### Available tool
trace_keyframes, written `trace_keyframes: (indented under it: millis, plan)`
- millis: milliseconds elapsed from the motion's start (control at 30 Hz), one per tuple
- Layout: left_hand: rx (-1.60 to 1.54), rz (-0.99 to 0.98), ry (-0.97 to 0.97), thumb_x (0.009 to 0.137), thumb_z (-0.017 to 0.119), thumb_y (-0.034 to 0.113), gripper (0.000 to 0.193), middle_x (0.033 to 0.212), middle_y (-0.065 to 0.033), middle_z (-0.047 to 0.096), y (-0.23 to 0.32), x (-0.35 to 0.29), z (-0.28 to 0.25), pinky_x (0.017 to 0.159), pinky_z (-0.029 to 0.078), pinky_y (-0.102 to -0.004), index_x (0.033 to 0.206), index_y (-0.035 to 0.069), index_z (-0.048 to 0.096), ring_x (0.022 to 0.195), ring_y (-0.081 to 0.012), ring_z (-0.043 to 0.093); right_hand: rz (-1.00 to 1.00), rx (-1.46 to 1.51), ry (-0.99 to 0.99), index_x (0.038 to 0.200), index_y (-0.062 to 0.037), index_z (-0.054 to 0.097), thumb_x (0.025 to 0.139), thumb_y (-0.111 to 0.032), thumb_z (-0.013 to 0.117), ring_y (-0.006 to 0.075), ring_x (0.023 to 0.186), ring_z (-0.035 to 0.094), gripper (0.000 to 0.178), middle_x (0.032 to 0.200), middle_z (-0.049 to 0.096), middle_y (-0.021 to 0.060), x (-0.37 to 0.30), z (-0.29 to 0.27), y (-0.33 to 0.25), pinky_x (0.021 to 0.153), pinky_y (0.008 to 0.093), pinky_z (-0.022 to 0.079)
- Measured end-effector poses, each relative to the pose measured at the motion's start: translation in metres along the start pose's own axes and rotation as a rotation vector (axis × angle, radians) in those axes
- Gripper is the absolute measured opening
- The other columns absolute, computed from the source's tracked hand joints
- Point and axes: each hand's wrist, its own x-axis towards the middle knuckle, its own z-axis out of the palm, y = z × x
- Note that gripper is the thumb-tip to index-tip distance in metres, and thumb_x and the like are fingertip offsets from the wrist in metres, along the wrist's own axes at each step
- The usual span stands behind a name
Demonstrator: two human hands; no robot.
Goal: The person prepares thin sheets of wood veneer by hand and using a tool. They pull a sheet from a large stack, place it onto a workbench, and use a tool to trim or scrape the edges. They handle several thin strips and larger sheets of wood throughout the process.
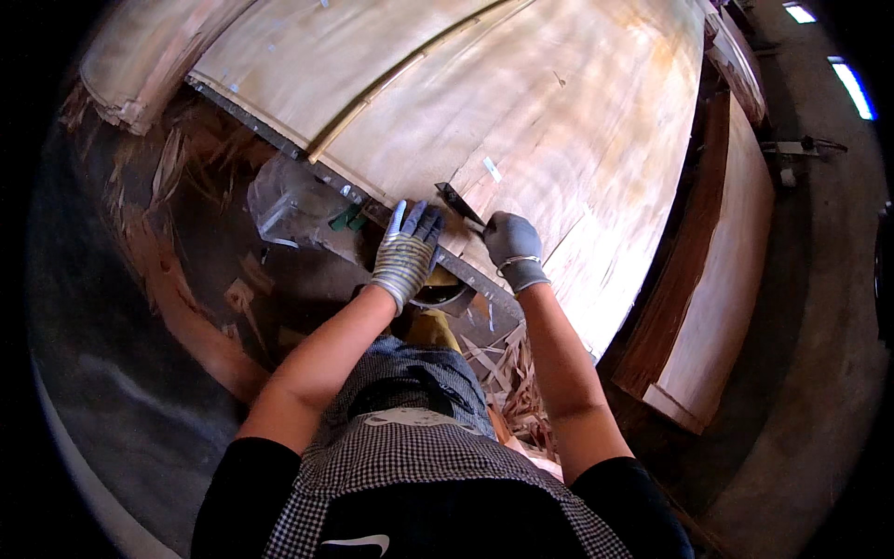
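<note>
A wide sheet of pale wood veneer (559,102) lies on a table in front of me. My right hand (514,244), in a grey glove, is closed round the handle of a dark-bladed knife (458,202). Its blade points up and left, low over the veneer near the front edge. Left of the knife, my left hand (407,253), in a striped grey glove, rests on the sheet's near edge with its fingers stretched out, holding nothing. A small white strip (492,169) sits on the veneer just beyond the blade.
Across the veneer runs a long thin stick (372,93). A veneer stack (722,307) stands on the right, another (154,56) at the far left. Clear plastic (298,200) hangs by the table's near edge. Wood scraps (521,382) lie heaped below, near my legs.
</note>
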Motion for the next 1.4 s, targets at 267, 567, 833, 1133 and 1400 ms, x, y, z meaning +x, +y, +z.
trace_keyframes:
  millis: [267, 567, 833, 1133, 1400]
  plan:
    - [0.084, 0.177, -0.044, 0.084, 0.039, 0.033, 0.051, 0.135, -0.0088, 0.036, 0.038, -0.004, 0.010, 0.108, 0.006, -0.0462, 0.127, 0.007, 0.041, 0.128, -0.0249, 0.027, 0.213, 0.160, -0.053, 0.083, -0.0047, 0.065, 0.076, -0.021, 0.052, 0.0342, 0.076, 0.061, 0.022, 0.083, 0.062, 0.0208, -0.038, 0.013, -0.001, 0.066, 0.0408, 0.048]
    - [-0.185, 0.130, 0.189, 0.074, 0.054, 0.019, 0.051, 0.131, -0.0099, 0.040, 0.061, 0.004, -0.019, 0.106, 0.012, -0.0499, 0.123, 0.006, 0.044, 0.124, -0.0266, 0.033, 0.524, 0.722, -0.195, 0.092, 0.0018, 0.059, 0.082, -0.011, 0.052, 0.0144, 0.052, 0.059, 0.018, 0.073, 0.064, 0.0095, -0.113, -0.058, 0.100, 0.040, 0.0244, 0.043]
    - [-0.029, 0.461, -0.086, 0.081, 0.048, 0.030, 0.053, 0.137, -0.0077, 0.034, 0.131, 0.022, 0.016, 0.107, 0.008, -0.0488, 0.127, 0.006, 0.042, 0.130, -0.0231, 0.024, 0.431, 0.065, -0.069, 0.075, -0.0038, 0.065, 0.069, -0.037, 0.061, 0.0376, 0.075, 0.059, 0.034, 0.078, 0.060, 0.0221, -0.105, -0.035, 0.123, 0.068, 0.0415, 0.047]
    - [0.000, 0.217, -0.019, 0.076, 0.049, 0.007, 0.038, 0.118, -0.0077, 0.051, 0.048, 0.068, -0.027, 0.106, 0.014, -0.0487, 0.113, 0.011, 0.053, 0.118, -0.0225, 0.041, 0.632, 0.070, -0.223, 0.077, -0.0025, 0.066, 0.070, -0.034, 0.065, 0.0283, 0.065, 0.062, 0.032, 0.068, 0.063, 0.0159, -0.219, -0.063, 0.212, 0.061, 0.0372, 0.047]
    - [-0.546, 0.104, 0.090, 0.077, 0.047, 0.013, 0.013, 0.079, -0.0031, 0.055, 0.005, 0.070, 0.015, 0.101, 0.025, -0.0491, 0.081, 0.018, 0.059, 0.087, -0.0183, 0.054, 0.366, 0.641, 0.040, 0.086, -0.0063, 0.060, 0.080, -0.028, 0.057, 0.0333, 0.074, 0.061, 0.023, 0.076, 0.061, 0.0178, -0.165, -0.031, 0.132, 0.063, 0.0386, 0.047]
